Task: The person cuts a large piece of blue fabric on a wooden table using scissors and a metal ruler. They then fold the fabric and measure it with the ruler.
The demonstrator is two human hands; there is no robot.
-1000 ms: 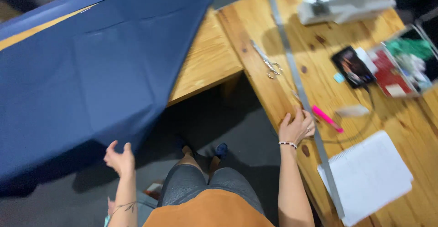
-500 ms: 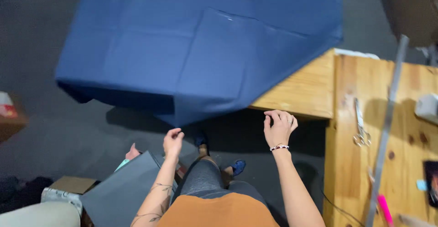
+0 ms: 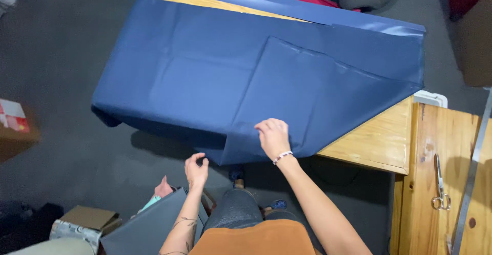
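From the head view, a large blue sheet (image 3: 256, 76) lies spread over a wooden table (image 3: 379, 140), draping off its near edge and its left end, with only the table's near right corner bare. The right hand (image 3: 273, 137) rests on the sheet's hanging near edge — fingers curled over the fold, apparently gripping it. The left hand (image 3: 196, 168) hangs just below that edge, its fingers bunched together; whether it pinches any cloth I cannot tell. A second wooden table (image 3: 425, 183) stands to the right — scissors (image 3: 439, 183) lie near its left edge beside a long metal ruler (image 3: 474, 168).
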